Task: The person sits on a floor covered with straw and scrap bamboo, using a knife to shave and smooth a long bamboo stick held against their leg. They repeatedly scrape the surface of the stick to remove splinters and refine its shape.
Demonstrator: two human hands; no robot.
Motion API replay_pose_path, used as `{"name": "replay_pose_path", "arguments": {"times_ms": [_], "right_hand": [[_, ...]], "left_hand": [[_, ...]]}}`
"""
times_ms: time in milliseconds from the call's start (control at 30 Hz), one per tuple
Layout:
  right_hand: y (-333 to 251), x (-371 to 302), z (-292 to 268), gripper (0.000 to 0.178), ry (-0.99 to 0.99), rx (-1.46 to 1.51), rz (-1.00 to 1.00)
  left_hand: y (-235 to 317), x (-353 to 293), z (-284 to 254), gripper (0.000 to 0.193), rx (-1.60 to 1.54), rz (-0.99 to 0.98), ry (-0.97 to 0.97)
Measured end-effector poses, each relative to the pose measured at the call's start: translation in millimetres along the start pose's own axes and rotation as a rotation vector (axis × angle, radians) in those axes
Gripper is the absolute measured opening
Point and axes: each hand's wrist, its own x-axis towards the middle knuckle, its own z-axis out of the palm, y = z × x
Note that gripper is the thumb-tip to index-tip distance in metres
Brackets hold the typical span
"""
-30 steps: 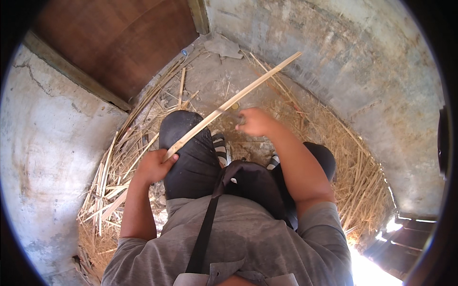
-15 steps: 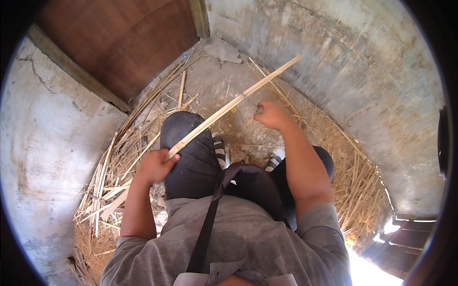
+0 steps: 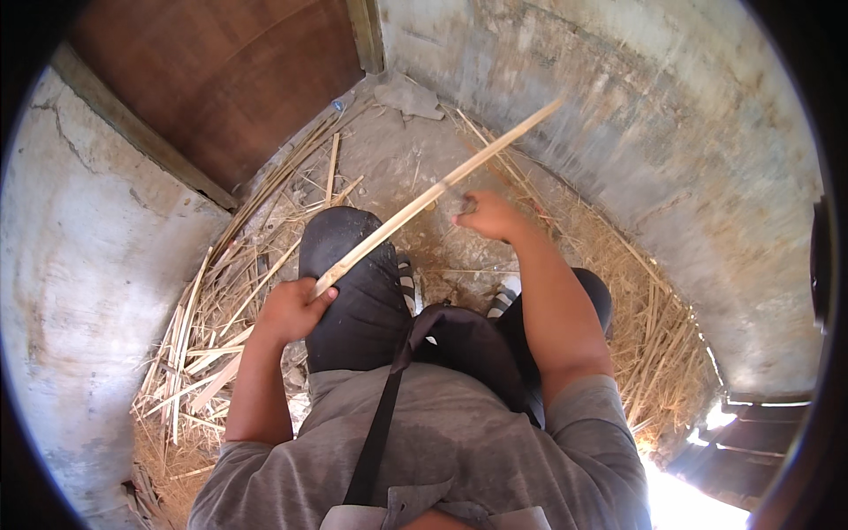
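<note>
A long, pale bamboo strip (image 3: 402,216) slants from over my left knee up toward the far right, with a node partway along it. My left hand (image 3: 296,309) grips its near end, thumb on top, beside the knee. Just right of the strip's middle is my right hand (image 3: 490,216), closed around what looks like a small knife (image 3: 465,205). Its thin blade points toward the strip near the node. It is blurred, so I cannot tell whether it touches the bamboo.
Split bamboo pieces (image 3: 190,344) lie heaped at the left. Fine shavings and slivers (image 3: 658,353) cover the floor at the right. Stained walls (image 3: 618,115) and a brown door panel (image 3: 221,79) enclose the spot. A flat stone (image 3: 409,95) lies at the far corner.
My right hand has moved slightly left, closer to the bamboo strip. My left hand still grips the near end, and the strip has hardly shifted.
</note>
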Motion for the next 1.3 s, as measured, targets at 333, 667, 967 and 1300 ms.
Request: {"name": "replay_pose_path", "arguments": {"times_ms": [333, 667, 967, 1300], "right_hand": [[-39.6, -17.0, 17.1, 0.044, -0.049, -0.236, -0.257], [-3.8, -8.1, 6.1, 0.045, 0.084, -0.07, -0.093], [-56.3, -23.9, 15.2, 0.042, -0.177, -0.198, -0.297], [28.2, 14.3, -5.8, 0.071, 0.032, 0.087, 0.139]], "left_hand": [[3.2, -2.3, -11.0, 0.056, 0.034, 0.027, -0.061], [-3.2, 2.8, -10.2, 0.054, -0.091, -0.046, -0.102], [-8.3, 6.6, -9.7, 0.053, -0.107, -0.062, -0.127], [-2.8, 8.9, -9.8, 0.051, -0.112, -0.115, -0.131]]}}
